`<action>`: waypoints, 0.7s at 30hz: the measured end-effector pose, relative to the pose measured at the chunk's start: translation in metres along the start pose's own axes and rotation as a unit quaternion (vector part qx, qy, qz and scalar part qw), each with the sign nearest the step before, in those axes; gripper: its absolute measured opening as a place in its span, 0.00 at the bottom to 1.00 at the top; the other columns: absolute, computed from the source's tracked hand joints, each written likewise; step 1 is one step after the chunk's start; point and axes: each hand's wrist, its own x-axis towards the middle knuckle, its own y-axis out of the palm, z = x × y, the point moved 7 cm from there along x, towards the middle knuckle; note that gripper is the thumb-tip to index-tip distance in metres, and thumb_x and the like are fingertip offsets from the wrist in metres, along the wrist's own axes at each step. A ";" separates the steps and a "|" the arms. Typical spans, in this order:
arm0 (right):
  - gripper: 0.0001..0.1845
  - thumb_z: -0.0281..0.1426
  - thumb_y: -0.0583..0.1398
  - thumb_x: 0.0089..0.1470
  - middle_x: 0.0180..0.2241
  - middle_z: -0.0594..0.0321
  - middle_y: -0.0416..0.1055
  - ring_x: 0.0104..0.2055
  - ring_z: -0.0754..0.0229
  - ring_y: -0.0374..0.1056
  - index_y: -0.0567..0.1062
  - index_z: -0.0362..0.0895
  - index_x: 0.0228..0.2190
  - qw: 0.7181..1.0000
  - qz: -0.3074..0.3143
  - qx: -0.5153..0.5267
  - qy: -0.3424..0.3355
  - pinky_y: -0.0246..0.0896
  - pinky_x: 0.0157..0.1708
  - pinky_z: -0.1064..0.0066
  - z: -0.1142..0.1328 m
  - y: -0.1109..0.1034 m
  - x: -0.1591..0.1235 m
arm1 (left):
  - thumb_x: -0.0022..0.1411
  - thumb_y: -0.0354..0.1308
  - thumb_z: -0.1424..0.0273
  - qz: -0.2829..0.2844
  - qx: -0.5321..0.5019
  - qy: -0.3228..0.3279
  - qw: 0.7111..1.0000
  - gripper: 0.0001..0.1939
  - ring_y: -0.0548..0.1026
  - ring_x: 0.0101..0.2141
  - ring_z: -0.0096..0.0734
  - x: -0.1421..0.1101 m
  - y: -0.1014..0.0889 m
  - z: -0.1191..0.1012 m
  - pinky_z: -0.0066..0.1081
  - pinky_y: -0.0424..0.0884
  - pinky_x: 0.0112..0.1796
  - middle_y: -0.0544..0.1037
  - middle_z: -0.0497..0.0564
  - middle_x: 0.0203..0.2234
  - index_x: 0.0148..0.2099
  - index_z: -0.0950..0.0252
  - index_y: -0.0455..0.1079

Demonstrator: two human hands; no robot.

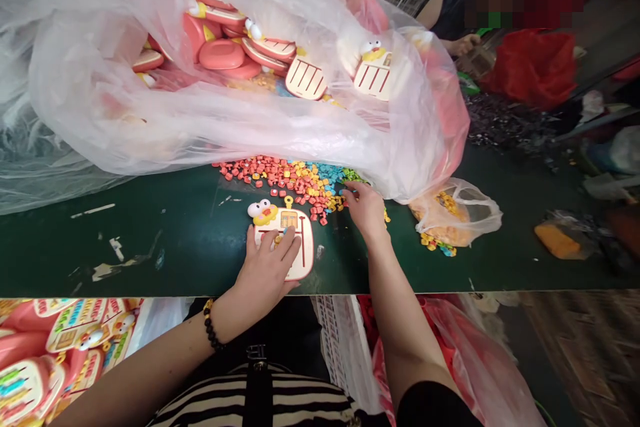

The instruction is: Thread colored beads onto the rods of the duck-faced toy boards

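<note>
My left hand (267, 267) rests with spread fingers on a cream and pink duck-faced toy board (295, 260), gripping it near the table's front edge. The board has slots and a yellow top loop. My right hand (366, 209) reaches into a heap of small plastic beads (285, 183) in red, yellow, blue and green. Its fingertips are among the beads at the heap's right side, so I cannot see what they pinch. A tied-up clear bag (455, 213) holding more beads lies to the right of my right hand.
A large clear plastic sheet (225, 127) covers several pink duck toys on the dark green table (150, 247). A co-worker's hand (463, 45) is at the top right, beside a red bag (530, 70). More toys lie below the table's edge at the bottom left.
</note>
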 end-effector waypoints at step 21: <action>0.15 0.27 0.53 0.62 0.44 0.58 0.78 0.47 0.56 0.73 0.77 0.46 0.45 0.974 -0.068 0.007 -0.217 0.63 0.46 0.64 0.075 0.028 -0.088 | 0.55 0.57 0.45 -0.071 -0.056 0.047 0.995 0.36 0.60 0.60 0.53 -0.002 0.008 0.011 0.63 0.35 0.60 0.65 0.65 0.59 0.57 0.65 0.66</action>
